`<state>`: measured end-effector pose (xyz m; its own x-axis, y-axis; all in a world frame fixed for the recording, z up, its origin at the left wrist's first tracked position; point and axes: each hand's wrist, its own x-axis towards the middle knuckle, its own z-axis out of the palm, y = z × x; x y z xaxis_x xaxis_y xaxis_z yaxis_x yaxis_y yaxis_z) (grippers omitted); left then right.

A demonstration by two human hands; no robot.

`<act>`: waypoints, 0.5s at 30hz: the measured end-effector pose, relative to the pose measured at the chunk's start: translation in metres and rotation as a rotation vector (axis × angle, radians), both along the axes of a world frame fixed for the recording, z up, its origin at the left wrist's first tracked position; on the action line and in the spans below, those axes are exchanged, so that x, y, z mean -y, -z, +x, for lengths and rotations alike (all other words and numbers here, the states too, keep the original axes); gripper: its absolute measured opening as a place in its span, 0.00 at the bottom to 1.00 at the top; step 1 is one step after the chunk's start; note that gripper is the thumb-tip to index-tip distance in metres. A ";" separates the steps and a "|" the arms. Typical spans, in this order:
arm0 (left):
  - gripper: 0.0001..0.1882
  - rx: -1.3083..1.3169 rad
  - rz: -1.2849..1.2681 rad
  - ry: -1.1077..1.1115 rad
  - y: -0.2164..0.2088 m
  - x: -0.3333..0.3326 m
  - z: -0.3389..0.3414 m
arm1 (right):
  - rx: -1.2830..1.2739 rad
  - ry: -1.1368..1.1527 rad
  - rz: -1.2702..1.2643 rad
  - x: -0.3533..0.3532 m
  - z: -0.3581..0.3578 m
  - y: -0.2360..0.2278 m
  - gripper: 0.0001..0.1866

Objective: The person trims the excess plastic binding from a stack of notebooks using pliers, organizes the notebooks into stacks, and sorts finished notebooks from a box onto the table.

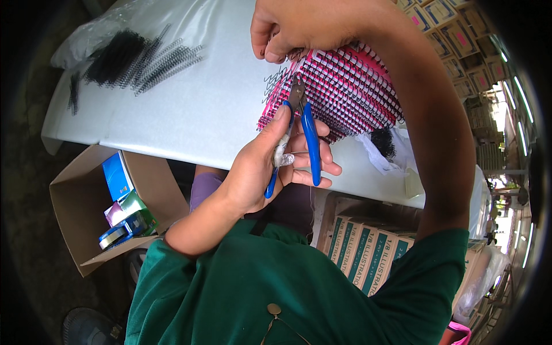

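Note:
My left hand point(253, 167) holds a pair of flush cutters point(311, 141) with blue handles, one of them wrapped in whitish tape. Its metal jaws point away from me and meet the edge of a stack of spiral notebooks point(351, 86). Pink and white covers show in the stack, with rows of black coil bindings along it. Over the stack's far left corner bends my right hand point(316, 26), thumb and forefinger pinched together near the coil ends. What lies between those fingertips is too small to make out. Several loose coil ends point(275, 83) stick out beside the jaws.
Loose black spiral coils point(123, 60) lie at the table's far left, by clear plastic. A white bag with black coils point(382, 144) sits right of the stack. Below the white table point(190, 123) are an open carton point(75, 201) with small boxes and tape, and packed cartons point(368, 253).

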<state>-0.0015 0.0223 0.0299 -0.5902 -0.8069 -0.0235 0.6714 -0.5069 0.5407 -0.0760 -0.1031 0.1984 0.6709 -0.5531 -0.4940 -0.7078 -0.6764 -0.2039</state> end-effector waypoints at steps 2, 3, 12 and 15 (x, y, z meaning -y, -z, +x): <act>0.35 -0.014 -0.002 -0.004 0.000 0.000 0.000 | -0.044 0.006 -0.052 -0.003 0.003 0.002 0.11; 0.35 0.000 -0.011 -0.003 -0.002 0.001 0.001 | -0.058 -0.009 -0.066 -0.003 0.003 0.004 0.11; 0.32 0.023 -0.009 -0.055 -0.013 0.014 -0.003 | -0.215 -0.054 -0.119 -0.009 0.008 0.000 0.09; 0.31 -0.014 0.013 -0.038 -0.012 0.016 -0.001 | -0.206 -0.007 -0.156 -0.017 0.009 -0.006 0.09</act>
<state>-0.0022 0.0067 0.0417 -0.5598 -0.8282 -0.0262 0.6978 -0.4882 0.5241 -0.0670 -0.0862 0.2045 0.5689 -0.6292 -0.5296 -0.7188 -0.6933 0.0515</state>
